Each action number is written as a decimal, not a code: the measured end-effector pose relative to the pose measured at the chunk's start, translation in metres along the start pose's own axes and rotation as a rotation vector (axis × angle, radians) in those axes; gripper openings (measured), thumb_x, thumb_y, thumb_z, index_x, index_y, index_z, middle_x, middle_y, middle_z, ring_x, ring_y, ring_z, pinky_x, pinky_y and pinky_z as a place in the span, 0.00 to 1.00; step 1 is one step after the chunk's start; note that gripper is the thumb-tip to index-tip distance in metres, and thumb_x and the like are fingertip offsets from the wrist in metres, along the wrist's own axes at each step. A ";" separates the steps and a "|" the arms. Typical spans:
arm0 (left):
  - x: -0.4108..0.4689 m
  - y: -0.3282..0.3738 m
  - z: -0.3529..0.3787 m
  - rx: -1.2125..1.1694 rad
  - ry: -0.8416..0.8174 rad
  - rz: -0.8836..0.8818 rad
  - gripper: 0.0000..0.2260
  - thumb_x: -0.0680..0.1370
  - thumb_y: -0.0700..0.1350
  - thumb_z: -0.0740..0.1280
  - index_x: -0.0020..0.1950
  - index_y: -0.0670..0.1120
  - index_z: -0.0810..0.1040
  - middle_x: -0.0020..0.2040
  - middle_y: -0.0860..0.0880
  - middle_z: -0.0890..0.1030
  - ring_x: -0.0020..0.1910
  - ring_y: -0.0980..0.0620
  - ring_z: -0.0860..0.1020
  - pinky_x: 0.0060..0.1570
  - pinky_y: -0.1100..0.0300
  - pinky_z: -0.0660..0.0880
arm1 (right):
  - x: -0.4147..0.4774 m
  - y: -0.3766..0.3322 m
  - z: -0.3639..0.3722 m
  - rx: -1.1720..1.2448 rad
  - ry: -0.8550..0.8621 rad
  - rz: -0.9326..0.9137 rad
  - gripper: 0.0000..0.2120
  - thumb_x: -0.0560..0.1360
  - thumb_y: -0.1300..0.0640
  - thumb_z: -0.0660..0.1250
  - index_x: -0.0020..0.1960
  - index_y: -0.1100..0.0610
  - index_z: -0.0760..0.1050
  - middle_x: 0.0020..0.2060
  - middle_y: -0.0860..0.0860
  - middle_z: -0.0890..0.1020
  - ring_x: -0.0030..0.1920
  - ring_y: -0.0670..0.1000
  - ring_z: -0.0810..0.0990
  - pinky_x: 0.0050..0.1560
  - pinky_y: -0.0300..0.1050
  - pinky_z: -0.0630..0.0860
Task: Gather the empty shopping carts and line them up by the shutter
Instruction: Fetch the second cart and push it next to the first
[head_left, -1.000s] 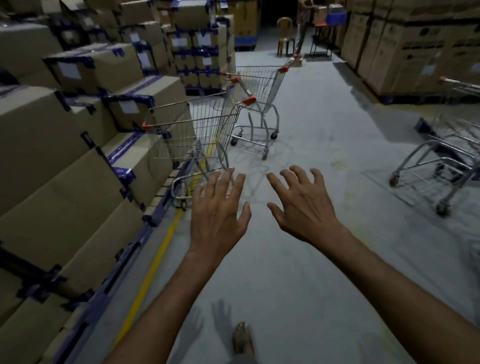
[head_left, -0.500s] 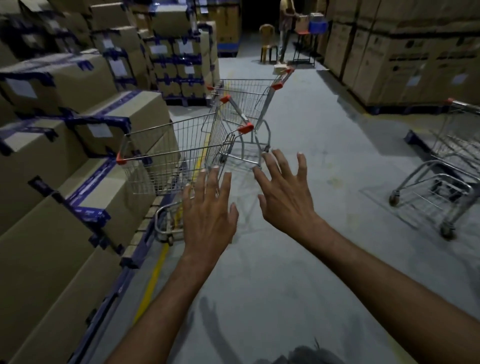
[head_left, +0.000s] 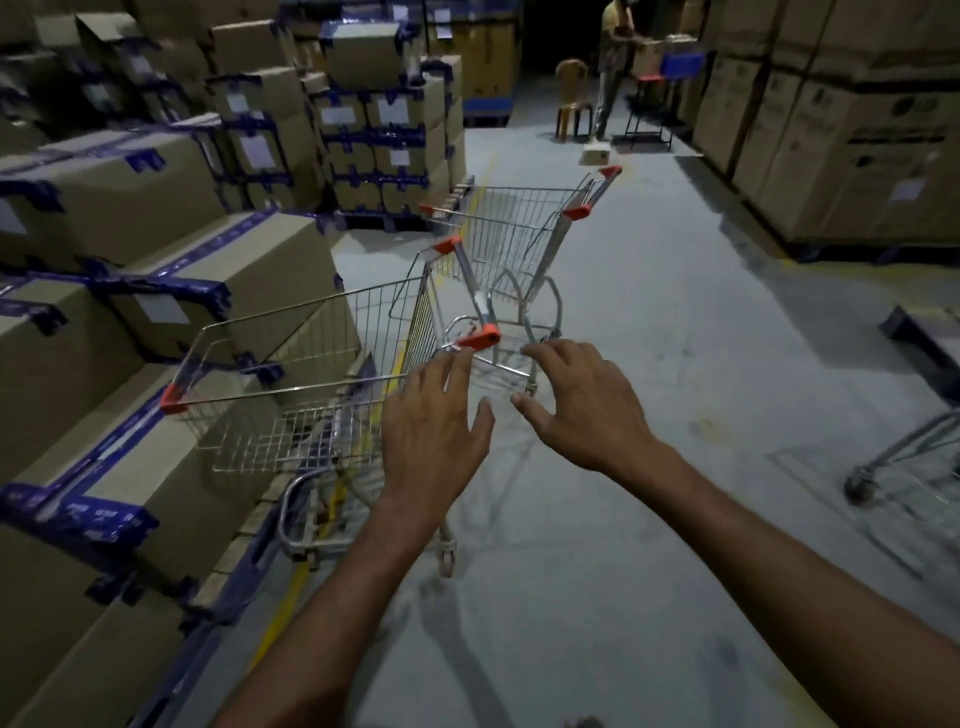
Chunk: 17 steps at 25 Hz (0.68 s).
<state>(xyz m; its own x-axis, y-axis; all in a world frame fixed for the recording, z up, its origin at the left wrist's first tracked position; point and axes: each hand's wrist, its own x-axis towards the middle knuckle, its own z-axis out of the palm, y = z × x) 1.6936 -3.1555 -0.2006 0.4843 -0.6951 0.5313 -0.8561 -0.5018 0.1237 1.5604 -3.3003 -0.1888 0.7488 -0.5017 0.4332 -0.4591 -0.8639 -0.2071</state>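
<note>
An empty wire shopping cart (head_left: 291, 384) with orange corner caps stands close in front of me at the left, beside stacked boxes. Its handle bar (head_left: 475, 306) runs away from me, ending in an orange cap just beyond my fingers. A second empty cart (head_left: 511, 236) stands right behind it. My left hand (head_left: 434, 426) is open, fingers spread, fingertips almost at the near cart's handle end. My right hand (head_left: 582, 400) is open too, hovering just right of that handle, holding nothing. Part of a third cart (head_left: 904, 457) shows at the right edge.
Taped cardboard boxes (head_left: 156, 270) are stacked on pallets along the left, with a yellow floor line (head_left: 291, 587) beside them. Tall box stacks (head_left: 841, 135) line the right. Far down the aisle a person (head_left: 613, 62) stands by a chair (head_left: 571, 98) and a small table.
I have come closer to the near cart, which now looms larger. Both open hands have reached forward and now sit just short of its handle end.
</note>
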 end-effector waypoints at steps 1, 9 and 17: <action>0.022 0.005 0.010 0.021 0.014 -0.001 0.26 0.80 0.56 0.63 0.76 0.48 0.68 0.71 0.47 0.74 0.69 0.46 0.72 0.60 0.47 0.74 | 0.021 0.019 0.002 0.012 -0.019 -0.011 0.27 0.78 0.37 0.65 0.73 0.47 0.68 0.67 0.48 0.75 0.66 0.53 0.72 0.60 0.53 0.74; 0.164 0.024 0.104 0.066 0.009 -0.085 0.26 0.80 0.56 0.64 0.76 0.49 0.69 0.73 0.47 0.72 0.73 0.45 0.68 0.67 0.44 0.67 | 0.174 0.121 0.056 -0.233 -0.072 -0.303 0.32 0.73 0.48 0.70 0.75 0.52 0.67 0.72 0.56 0.71 0.71 0.60 0.68 0.68 0.59 0.67; 0.296 -0.006 0.250 0.112 -0.101 -0.243 0.30 0.78 0.63 0.60 0.75 0.46 0.69 0.71 0.46 0.74 0.71 0.44 0.69 0.67 0.42 0.67 | 0.356 0.180 0.175 -0.410 -0.154 -0.507 0.37 0.67 0.55 0.73 0.74 0.56 0.66 0.73 0.59 0.68 0.73 0.62 0.66 0.70 0.66 0.61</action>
<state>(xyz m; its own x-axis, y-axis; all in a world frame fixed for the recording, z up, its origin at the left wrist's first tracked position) 1.8876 -3.4866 -0.2534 0.6936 -0.5923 0.4100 -0.6898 -0.7102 0.1409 1.8285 -3.6420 -0.2256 0.9654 -0.0643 0.2526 -0.1537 -0.9232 0.3522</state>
